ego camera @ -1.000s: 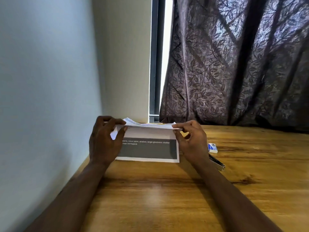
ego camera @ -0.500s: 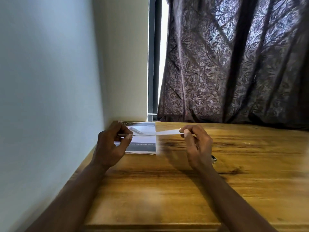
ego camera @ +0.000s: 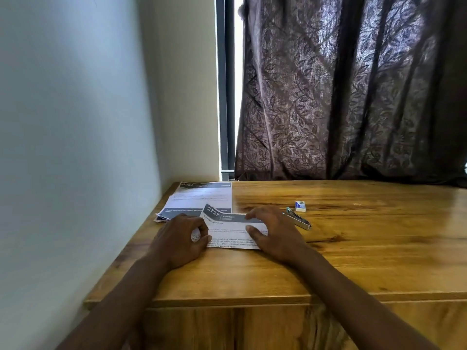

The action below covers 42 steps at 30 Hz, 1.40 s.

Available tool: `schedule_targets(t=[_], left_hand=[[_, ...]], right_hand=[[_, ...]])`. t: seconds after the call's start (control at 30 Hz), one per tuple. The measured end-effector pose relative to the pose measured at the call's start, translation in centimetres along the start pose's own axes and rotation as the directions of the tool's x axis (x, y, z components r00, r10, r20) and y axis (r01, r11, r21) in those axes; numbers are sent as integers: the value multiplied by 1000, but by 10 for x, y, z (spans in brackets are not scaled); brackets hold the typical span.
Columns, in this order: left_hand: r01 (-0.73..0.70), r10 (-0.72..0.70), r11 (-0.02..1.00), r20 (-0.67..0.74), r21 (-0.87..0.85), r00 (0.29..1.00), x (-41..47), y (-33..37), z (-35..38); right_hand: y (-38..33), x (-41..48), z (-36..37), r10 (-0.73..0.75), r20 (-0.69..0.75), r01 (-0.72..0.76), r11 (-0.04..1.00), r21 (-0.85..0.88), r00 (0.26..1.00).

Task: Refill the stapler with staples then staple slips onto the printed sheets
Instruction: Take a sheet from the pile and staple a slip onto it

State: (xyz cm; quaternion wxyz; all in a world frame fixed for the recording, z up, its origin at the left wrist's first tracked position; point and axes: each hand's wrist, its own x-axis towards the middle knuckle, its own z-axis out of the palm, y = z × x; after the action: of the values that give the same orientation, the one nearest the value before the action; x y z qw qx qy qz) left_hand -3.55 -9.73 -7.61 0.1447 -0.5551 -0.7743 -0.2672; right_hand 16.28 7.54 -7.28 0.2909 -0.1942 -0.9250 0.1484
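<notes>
White printed sheet w/ dark grey header band marked 2727 lies flat on the wood, directly betw my two sets of fingers, top L corner curling up. My left hand: fingers curled in, thumb and index pinching the sheet's L edge. A bit of white paper shows in the pinch; can't tell if that's a slip or just the sheet's own corner. My right hand: fingers loosely spread and fairly straight, laid flat on the sheet's R end, pressing it down, not gripping.

Slim silver metal stapler lies just beyond my R fingertips, off to the R, not touching them. Small white-and-blue staple box is just past the stapler, further from my fingers. Stack of printed sheets, white w/ grey bands, sits beyond my L fingers toward the wall corner, its near edge under the curled corner.

Step, my guess: squaring up a sheet before stapling. Refill status unknown; stapler looks closed, can't see inside.

Next move prob needs: L pinch holding the papers aligned, R fingers lifting off to fetch the stapler, then its mouth slid over a corner.

Brown wooden table under it all; dark leaf-pattern curtain far beyond my fingers.
</notes>
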Motion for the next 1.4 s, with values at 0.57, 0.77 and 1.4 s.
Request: schedule_targets(t=[0.57,0.77,1.4], left_hand=[[-104,152,987,471,-126,869,-18,58,2],[-28,36,999,499,-23,866,-22,55,-11],[-89,63,996,540,22,839,48,69,29]], right_hand=[[0,9,9,112,359,-42,979,-198,926],[4,13,8,119,390,-51,982,-182,913],[3,11,10,101,373,-24,978,-207,922]])
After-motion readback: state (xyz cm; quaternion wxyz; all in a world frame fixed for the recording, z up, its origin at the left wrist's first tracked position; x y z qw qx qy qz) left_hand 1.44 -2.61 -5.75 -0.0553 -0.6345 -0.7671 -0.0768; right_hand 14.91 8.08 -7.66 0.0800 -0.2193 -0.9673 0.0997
